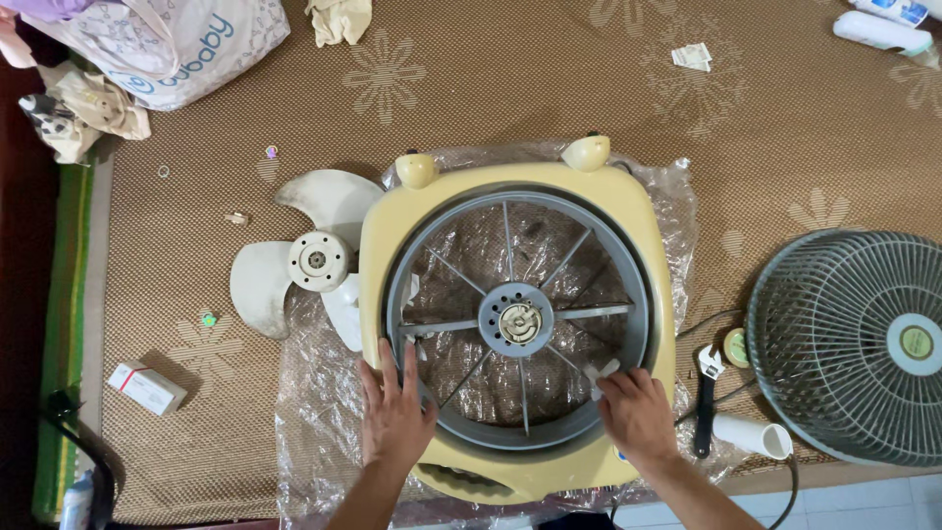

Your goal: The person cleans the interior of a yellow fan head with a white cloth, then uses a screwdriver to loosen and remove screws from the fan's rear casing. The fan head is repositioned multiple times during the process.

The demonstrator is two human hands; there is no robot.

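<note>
- The yellow fan housing [518,196] lies flat on a sheet of clear plastic [314,422] in the middle of the woven brown mat [491,88], right below me, with its grey spoked ring [520,319] facing up and the motor hub [519,322] at the centre.
- My left hand [395,412] lies flat on the near-left rim of that ring, fingers spread and open, gripping nothing, only pressing.
- My right hand [638,417] is at the near-right rim, fingers curled closed around a small white piece [604,374]; what it is exactly I cannot tell.
- To do this well, I judge I should keep even pressure on both sides, so the ring does not tilt, and keep my fingertips out from between the spokes.
- Just to the left, the cream three-blade propeller [304,260] lies touching the housing's side.
- To the right sit a black wrench [706,402], a white tube [751,435] and a black cord [711,319], then the round wire fan guard [863,344].
- Further off: a small white box [147,388] on the left and a printed bag [167,44] at the top corner.
</note>
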